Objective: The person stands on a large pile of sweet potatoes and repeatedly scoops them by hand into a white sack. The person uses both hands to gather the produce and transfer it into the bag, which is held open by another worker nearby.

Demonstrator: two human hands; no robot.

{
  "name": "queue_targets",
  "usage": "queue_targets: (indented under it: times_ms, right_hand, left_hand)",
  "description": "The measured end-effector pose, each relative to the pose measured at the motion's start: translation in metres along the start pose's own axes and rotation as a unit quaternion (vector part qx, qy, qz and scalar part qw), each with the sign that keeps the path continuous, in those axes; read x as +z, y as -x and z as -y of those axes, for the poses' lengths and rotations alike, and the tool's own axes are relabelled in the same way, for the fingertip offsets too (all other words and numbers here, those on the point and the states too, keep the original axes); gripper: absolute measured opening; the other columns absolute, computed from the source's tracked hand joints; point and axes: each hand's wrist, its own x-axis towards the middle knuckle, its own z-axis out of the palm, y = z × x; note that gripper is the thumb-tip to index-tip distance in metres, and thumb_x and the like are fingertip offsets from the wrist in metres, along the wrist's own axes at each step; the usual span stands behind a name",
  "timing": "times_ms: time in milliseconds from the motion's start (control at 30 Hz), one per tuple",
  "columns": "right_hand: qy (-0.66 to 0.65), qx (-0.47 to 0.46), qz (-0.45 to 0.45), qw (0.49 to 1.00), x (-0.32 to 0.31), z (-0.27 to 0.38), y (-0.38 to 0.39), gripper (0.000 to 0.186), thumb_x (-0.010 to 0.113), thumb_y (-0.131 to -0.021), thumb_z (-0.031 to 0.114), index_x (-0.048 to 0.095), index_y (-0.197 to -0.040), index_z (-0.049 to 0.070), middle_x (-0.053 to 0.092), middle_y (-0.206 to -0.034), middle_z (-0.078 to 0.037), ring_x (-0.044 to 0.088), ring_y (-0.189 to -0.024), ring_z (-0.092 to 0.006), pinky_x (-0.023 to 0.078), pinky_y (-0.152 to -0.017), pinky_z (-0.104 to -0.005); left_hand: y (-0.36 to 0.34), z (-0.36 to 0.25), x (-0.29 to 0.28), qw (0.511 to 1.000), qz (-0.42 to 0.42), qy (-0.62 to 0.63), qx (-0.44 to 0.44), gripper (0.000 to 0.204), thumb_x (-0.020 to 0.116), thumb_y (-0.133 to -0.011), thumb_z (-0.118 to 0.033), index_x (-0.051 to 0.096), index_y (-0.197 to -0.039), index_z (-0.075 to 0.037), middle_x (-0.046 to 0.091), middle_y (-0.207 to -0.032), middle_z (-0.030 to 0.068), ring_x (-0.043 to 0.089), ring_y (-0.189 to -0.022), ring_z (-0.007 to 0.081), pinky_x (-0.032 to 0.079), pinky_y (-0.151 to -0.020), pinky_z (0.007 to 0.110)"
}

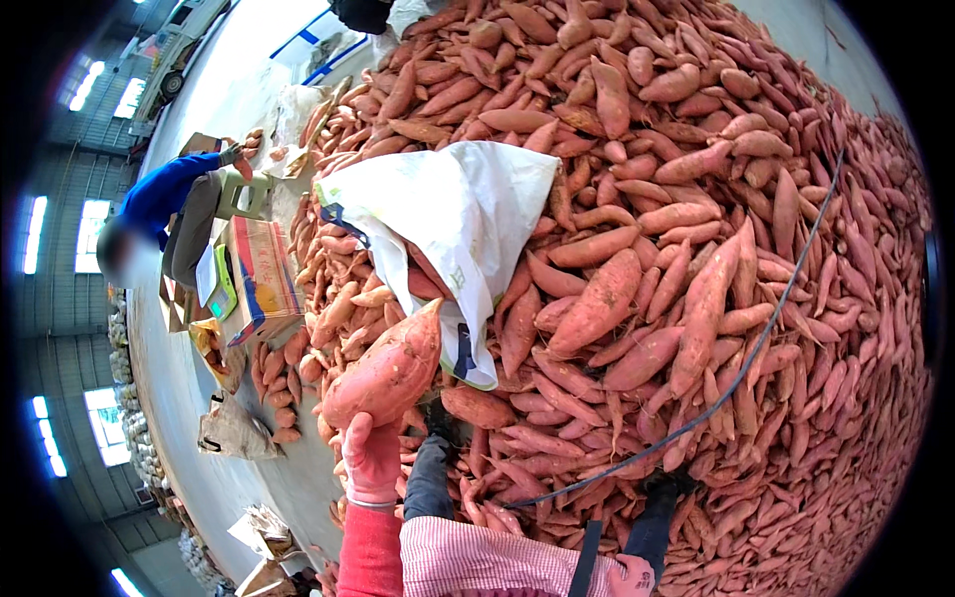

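Observation:
My left hand (371, 460), in a pink glove and red sleeve, grips one end of a large, plump sweet potato (386, 366). It is raised in front of me, its pointed end up and to the right, with soil marks on its skin. Low in the picture, my right hand (631, 577), also in a pink glove, is beside my checked apron (492, 557); its fingers are too cut off to read. Just beyond the held sweet potato, a white woven sack (448, 204) lies over the heap of sweet potatoes (597, 298).
A thin dark hose (741, 383) curves across the heap on the right. At the left, a person in blue (169, 194) sits by a printed cardboard box (264, 279), with a sweet potato in hand. A beige bag (234, 428) stands on the floor, and flattened cardboard (264, 537) lies nearer.

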Motion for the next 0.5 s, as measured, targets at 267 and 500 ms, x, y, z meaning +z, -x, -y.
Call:
queue_targets:
  times_ms: [267, 500]
  right_hand:
    - [0.024, 0.015, -0.052, 0.998, 0.005, -0.007, 0.002, 0.026, 0.063, -0.086, 0.023, 0.072, -0.104, 0.008, 0.071, -0.104, -0.015, 0.065, -0.100, -0.0341, 0.051, -0.090, -0.0417]
    - [0.055, 0.023, -0.057, 0.997, 0.014, -0.021, 0.001, 0.025, 0.060, -0.087, 0.026, 0.073, -0.102, 0.009, 0.072, -0.104, -0.014, 0.066, -0.100, -0.0333, 0.052, -0.091, -0.0411]
  left_hand:
    - [-0.056, 0.022, 0.050, 0.980, -0.095, -0.153, 0.085, 0.073, 0.078, -0.077, 0.002, 0.045, -0.140, -0.010, 0.053, -0.133, 0.0069, 0.053, -0.122, 0.0212, 0.044, -0.105, 0.036]
    - [-0.134, 0.066, 0.061, 0.938, -0.040, -0.342, 0.040, 0.080, 0.084, -0.071, -0.012, 0.045, -0.140, -0.008, 0.057, -0.123, 0.0107, 0.057, -0.112, 0.0217, 0.050, -0.095, 0.034]
